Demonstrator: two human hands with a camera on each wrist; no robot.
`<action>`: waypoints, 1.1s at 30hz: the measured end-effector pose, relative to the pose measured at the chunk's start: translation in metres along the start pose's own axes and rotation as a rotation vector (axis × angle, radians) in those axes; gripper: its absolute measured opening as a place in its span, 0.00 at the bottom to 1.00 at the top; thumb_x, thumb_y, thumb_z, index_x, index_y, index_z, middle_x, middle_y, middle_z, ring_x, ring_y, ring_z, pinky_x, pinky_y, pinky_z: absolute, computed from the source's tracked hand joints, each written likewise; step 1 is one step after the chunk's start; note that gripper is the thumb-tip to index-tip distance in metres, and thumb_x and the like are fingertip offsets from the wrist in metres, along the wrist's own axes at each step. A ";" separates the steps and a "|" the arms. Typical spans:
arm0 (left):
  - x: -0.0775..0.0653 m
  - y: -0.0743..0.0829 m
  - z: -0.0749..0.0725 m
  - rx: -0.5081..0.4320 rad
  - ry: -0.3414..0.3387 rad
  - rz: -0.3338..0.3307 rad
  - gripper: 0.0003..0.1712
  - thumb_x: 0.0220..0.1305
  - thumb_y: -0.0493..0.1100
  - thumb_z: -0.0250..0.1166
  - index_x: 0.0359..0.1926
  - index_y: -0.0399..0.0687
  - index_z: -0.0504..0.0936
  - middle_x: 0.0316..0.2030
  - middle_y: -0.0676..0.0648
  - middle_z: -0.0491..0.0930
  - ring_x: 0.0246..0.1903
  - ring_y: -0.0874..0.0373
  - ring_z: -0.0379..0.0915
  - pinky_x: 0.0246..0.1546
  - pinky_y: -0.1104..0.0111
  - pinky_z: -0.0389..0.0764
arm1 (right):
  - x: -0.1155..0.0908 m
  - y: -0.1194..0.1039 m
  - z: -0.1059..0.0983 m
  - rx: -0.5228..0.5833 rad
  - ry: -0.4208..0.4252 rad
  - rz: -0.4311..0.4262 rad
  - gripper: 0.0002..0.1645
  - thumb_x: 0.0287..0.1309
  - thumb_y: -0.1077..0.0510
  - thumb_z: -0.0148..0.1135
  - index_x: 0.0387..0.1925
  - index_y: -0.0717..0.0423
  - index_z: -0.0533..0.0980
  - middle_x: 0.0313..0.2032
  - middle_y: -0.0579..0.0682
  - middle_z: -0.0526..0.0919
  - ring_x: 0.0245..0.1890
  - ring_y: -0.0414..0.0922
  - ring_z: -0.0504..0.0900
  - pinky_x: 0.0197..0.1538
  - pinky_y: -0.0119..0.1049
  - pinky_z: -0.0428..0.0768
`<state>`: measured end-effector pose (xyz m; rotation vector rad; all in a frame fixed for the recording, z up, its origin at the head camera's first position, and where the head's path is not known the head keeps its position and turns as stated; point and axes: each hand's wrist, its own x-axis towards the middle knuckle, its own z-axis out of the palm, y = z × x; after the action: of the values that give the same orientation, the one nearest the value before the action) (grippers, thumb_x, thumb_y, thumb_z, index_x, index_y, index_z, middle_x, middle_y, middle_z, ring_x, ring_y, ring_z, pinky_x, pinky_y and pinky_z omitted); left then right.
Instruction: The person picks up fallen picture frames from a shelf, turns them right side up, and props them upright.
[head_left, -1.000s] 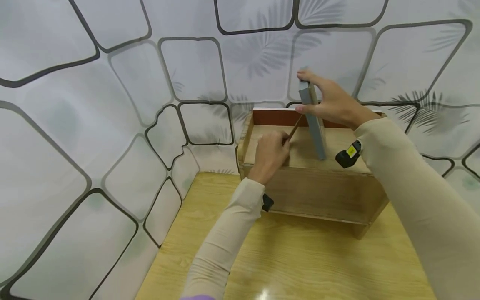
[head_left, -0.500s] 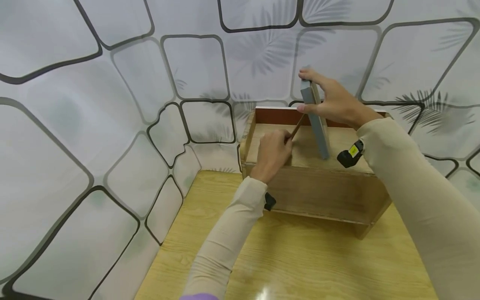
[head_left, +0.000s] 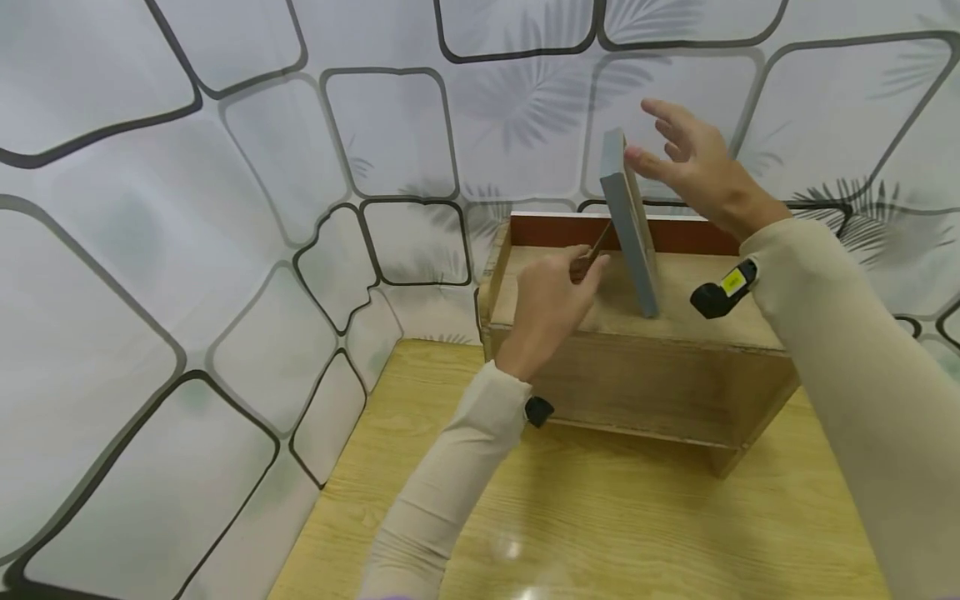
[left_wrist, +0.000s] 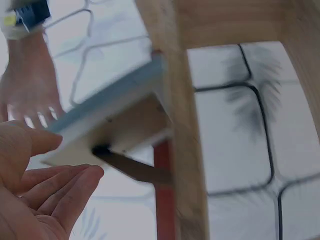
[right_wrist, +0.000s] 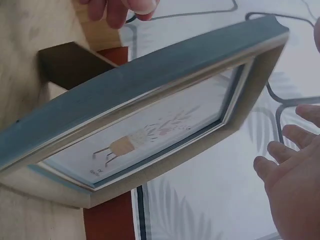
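A picture frame (head_left: 628, 225) with blue-grey edges stands on the wooden shelf unit's top board (head_left: 705, 283), leaning slightly back. Behind its glass is a print of a plant in a legged pot (right_wrist: 122, 145). The brown easel leg (left_wrist: 135, 167) is folded out from its back and reaches the board. My left hand (head_left: 551, 300) is beside the leg on the frame's back side, fingers and thumb apart, with nothing between them in the left wrist view. On the picture side, my right hand (head_left: 705, 171) is spread near the frame's upper edge; the right wrist view shows it apart from the frame.
The shelf unit has a lower compartment (head_left: 637, 387) and a reddish-brown back strip (head_left: 690, 236). It stands on a yellow wood-grain table (head_left: 600, 517) against patterned walls (head_left: 517, 125) that meet in a corner on the left.
My right hand has let go of the frame's top and moved away to the right. My left hand's fingers have come off the easel leg and opened. The frame stays standing.
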<state>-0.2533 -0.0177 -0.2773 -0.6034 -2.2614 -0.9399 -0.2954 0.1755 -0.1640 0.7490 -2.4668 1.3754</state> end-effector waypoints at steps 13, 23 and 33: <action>0.019 0.026 0.020 -0.092 -0.002 -0.116 0.24 0.61 0.61 0.72 0.37 0.44 0.88 0.30 0.52 0.89 0.23 0.70 0.79 0.24 0.82 0.73 | 0.035 0.023 -0.004 0.142 -0.027 0.128 0.44 0.74 0.39 0.48 0.81 0.52 0.48 0.79 0.57 0.47 0.78 0.49 0.48 0.77 0.48 0.40; 0.017 0.025 0.028 -0.020 0.057 -0.087 0.19 0.63 0.57 0.72 0.31 0.45 0.88 0.24 0.54 0.87 0.19 0.71 0.77 0.21 0.82 0.70 | 0.045 0.043 0.001 0.323 -0.233 0.271 0.52 0.73 0.36 0.49 0.81 0.42 0.32 0.81 0.50 0.36 0.80 0.51 0.33 0.76 0.51 0.28; 0.022 0.028 0.026 0.007 0.040 -0.074 0.15 0.65 0.52 0.70 0.30 0.46 0.88 0.23 0.55 0.86 0.18 0.71 0.76 0.18 0.81 0.69 | 0.047 0.045 -0.002 0.361 -0.241 0.279 0.52 0.73 0.36 0.48 0.81 0.43 0.31 0.81 0.50 0.37 0.79 0.57 0.42 0.76 0.49 0.30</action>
<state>-0.2614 0.0235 -0.2642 -0.4966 -2.2637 -0.9713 -0.3590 0.1812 -0.1757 0.6936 -2.6139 1.9764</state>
